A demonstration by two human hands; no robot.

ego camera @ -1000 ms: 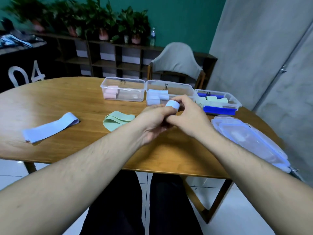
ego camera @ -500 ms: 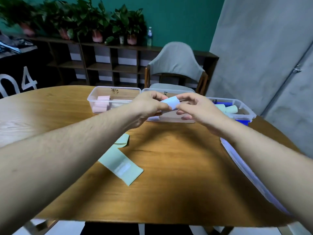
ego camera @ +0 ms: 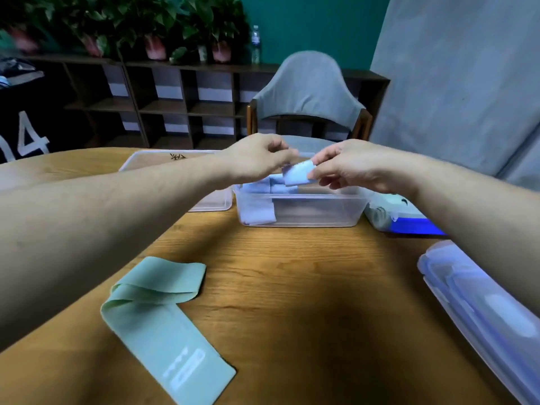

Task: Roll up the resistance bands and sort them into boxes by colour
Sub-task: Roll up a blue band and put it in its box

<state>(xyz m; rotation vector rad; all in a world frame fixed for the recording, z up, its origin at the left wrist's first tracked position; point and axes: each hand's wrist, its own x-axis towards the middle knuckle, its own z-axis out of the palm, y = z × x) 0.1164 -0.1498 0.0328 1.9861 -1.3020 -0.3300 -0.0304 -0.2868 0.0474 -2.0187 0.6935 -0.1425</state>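
Both hands, the left hand (ego camera: 257, 162) and right hand (ego camera: 350, 168), pinch a rolled pale-blue band (ego camera: 298, 173) between them just above the middle clear box (ego camera: 301, 211), apparently keeping it from unrolling before dropping it among matching blue rolls.

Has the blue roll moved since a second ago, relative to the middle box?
Yes. The blue roll, pinched by the left hand and right hand, has gone forward from in front of the middle box to above its opening.

Bare forearms, no sleeves visible
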